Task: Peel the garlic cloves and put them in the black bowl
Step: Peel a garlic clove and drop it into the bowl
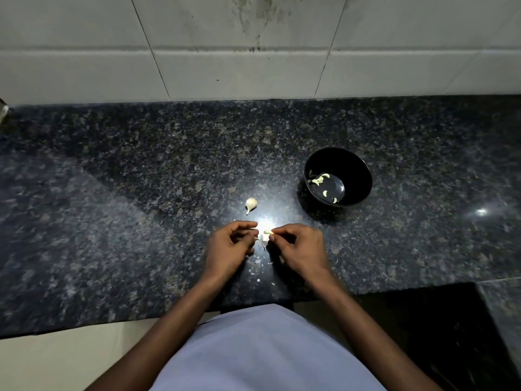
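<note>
**Pale clove pinched over speckled granite**

Granite, dark and speckled, made up the counter (pixel 141 193), and both hands hovered close together just above its near edge. The right hand (pixel 298 249) pinched a pale peeled garlic clove (pixel 267 232) between thumb and fingertip, the clove pointing toward the other hand. The left hand (pixel 228 249) had its fingers curled, and thin white skin (pixel 262 240) sat between the two hands at its fingertips; whether those fingers actually gripped the skin could not be told through the glare of a bright light spot on the stone.

Small white flakes of peel (pixel 258 261) lay scattered on the counter beneath and just behind the hands. A garlic piece still in its skin (pixel 250 204) rested on the counter beyond the left hand, apart from it. The black bowl (pixel 358 176) stood farther back and to the right, well apart from the hands, with several peeled cloves (pixel 320 180) lying in its bottom. White wall tiles (pixel 225 71) rose behind the counter.
</note>
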